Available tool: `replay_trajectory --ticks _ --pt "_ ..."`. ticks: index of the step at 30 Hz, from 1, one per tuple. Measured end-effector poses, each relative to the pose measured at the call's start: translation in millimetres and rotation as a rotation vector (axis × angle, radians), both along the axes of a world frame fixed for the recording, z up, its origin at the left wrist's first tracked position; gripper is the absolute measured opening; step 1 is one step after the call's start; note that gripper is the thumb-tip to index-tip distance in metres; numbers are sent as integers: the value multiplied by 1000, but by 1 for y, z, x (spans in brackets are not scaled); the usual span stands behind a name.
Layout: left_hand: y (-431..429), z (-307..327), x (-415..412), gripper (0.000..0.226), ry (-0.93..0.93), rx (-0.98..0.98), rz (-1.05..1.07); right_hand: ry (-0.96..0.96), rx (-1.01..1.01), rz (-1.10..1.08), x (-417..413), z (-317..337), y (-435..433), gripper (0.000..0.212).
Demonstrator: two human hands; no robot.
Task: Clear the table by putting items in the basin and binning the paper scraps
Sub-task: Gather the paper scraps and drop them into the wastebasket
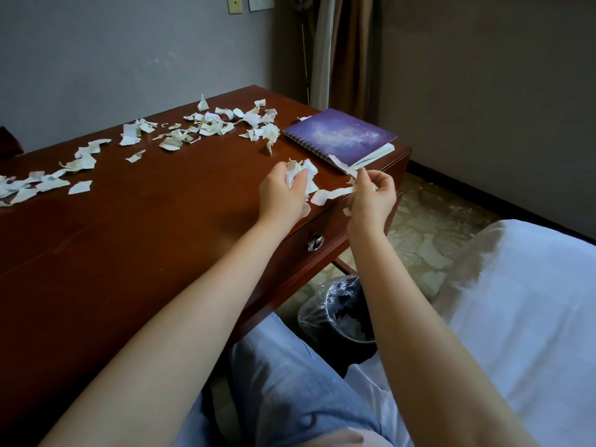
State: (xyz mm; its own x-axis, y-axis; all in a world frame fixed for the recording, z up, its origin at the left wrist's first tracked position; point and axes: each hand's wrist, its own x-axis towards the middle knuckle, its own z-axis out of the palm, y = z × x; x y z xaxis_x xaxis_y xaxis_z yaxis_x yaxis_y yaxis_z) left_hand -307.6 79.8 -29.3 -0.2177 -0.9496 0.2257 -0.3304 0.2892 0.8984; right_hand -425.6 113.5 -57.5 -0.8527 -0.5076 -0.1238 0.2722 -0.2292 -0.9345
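Torn white paper scraps [301, 175] are bunched in the closed left hand [282, 195]; a strip [332, 194] is pinched by the right hand [372, 196]. Both are best carried over the plastic-lined dark bin [342, 314] before release.

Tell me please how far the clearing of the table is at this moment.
Early stage. Done: the bin under the table edge already holds some white scraps. In hand: the left hand clutches a bunch of scraps, and the right hand pinches a long strip. Left: many scraps still litter the table, and the purple notebook lies there. No basin is visible.
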Motion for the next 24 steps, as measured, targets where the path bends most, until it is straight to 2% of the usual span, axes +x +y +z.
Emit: replay_trajectory --ticks 3,7,12,19,24 --pt "12 -1 -19 24 23 -36 -63 -43 -36 -67 -17 -12 11 16" --pt "33 -14 -50 17 20 -29 -164 -82 -4 -157 -39 -41 28 15" --pt "56 -51 -83 19 -130 -11 -258 -141 113 -203 -63 -93 45 12" --pt "55 -108 -113 23 -337 166 -291 -225 324 -222 -90 -158 54 18" --pt "29 -159 -128 39 -548 287 -277 -312 499 -216 -107 -215 49 12"
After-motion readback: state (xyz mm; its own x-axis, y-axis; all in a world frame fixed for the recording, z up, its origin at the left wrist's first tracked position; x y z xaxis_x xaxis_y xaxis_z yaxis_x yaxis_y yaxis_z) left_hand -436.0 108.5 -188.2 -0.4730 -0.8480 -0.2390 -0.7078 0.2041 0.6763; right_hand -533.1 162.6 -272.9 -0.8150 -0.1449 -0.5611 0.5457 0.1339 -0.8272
